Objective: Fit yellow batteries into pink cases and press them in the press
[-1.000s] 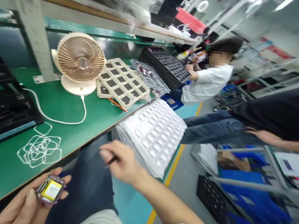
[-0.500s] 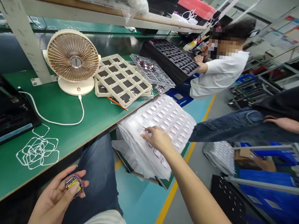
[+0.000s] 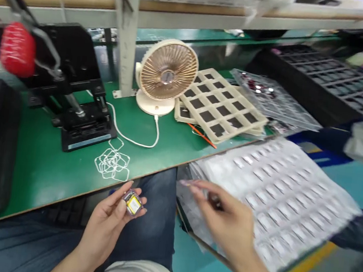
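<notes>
The view has swung left since the last frame, bringing a black bench press fully into sight, and the right hand has lifted off the plastic trays and now hovers just above their near edge.

The green workbench runs across the picture beneath a grey steel shelf. A large stack of white blister trays with rows of small pockets lies at the bench's edge, sagging past it. Further along are a black compartment tray, a clear tray of small shiny parts, and a beige grid tray with dark squares in its openings. The black bench press stands on the left, with a red bulb-shaped object hanging near it (its purpose isn't clear). A cream desk fan sits beside the beige tray.

The left hand, over the person's jeans, is curled and grasps a small yellow-labelled pack in a thin frame at the fingertips, just off the bench's edge. The right hand's fingers are pinched around a small dark tool, though blur hides its shape. A tangle of white loops lies on the bench, close to an orange-handled stick.
</notes>
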Available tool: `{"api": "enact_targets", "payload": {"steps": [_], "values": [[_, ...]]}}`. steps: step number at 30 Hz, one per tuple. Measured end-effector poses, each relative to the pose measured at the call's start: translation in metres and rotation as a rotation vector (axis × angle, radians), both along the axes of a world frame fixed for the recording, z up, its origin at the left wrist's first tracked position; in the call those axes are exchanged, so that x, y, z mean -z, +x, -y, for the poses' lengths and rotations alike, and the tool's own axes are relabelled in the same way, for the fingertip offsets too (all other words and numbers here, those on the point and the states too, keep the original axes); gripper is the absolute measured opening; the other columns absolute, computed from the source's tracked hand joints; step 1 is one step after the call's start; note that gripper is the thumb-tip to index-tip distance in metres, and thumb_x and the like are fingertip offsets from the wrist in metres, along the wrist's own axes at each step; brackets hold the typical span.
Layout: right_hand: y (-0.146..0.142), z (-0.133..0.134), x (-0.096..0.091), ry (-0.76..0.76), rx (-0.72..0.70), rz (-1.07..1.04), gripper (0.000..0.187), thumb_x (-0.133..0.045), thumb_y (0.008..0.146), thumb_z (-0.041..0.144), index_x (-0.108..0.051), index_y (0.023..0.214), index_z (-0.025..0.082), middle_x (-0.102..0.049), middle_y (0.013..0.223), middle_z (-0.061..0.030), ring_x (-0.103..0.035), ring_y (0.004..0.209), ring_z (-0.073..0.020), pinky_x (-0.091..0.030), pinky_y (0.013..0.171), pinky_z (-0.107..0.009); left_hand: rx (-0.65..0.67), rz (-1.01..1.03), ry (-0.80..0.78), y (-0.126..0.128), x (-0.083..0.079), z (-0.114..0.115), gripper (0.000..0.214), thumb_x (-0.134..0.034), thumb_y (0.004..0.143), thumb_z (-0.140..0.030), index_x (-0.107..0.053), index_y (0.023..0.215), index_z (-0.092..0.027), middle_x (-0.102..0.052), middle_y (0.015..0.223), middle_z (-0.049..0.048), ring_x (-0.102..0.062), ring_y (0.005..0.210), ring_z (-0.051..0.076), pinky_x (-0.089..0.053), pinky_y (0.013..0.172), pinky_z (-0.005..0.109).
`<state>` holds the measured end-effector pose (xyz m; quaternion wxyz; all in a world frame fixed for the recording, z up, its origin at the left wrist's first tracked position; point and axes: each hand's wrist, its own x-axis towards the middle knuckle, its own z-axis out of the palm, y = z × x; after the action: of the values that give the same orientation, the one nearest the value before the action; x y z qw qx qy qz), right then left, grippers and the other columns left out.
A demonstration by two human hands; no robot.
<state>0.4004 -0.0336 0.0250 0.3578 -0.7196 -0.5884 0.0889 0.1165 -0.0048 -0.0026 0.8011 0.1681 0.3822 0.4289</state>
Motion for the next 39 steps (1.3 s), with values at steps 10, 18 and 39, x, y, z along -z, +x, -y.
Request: {"api": "enact_targets", "payload": {"steps": [10,18,39], "values": [[-0.140,-0.051,0.008,0.330,-0.675,-0.194,0.032,-0.074,0.099,0.007,-0.072,0.128,0.021,-0.080,0.126,-0.0103,-0.082,0.107,-0.0221,-0.070,0.082,-0.029,-0.310,-0.208,0.184,-0.035,-0.006,-0.002,0.046,-0.101,0.075,-0.027,-0.087,0.119,-0.027,-0.081,0.132,0.0141,-0.077,0.123,0.030,-0.062,0.107,0.035],[-0.141,-0.057,0.012,0.208,-0.774,-0.165,0.017,-0.069,0.109,0.025,-0.071,0.125,0.024,-0.077,0.135,-0.0109,-0.080,0.115,-0.0223,-0.067,0.079,-0.027,-0.338,-0.215,0.359,-0.051,0.000,-0.006,0.041,-0.098,0.080,-0.024,-0.087,0.119,-0.031,-0.080,0.131,0.0099,-0.076,0.125,0.026,-0.060,0.108,0.030],[-0.131,-0.059,0.024,0.263,-0.901,-0.059,0.048,-0.063,0.100,0.003,-0.071,0.141,0.028,-0.069,0.148,-0.0098,-0.079,0.108,-0.0191,-0.059,0.070,-0.028,-0.312,-0.243,0.411,-0.057,0.007,-0.010,0.043,-0.100,0.077,-0.026,-0.087,0.118,-0.030,-0.077,0.128,0.0123,-0.077,0.120,0.030,-0.066,0.102,0.039]]}}
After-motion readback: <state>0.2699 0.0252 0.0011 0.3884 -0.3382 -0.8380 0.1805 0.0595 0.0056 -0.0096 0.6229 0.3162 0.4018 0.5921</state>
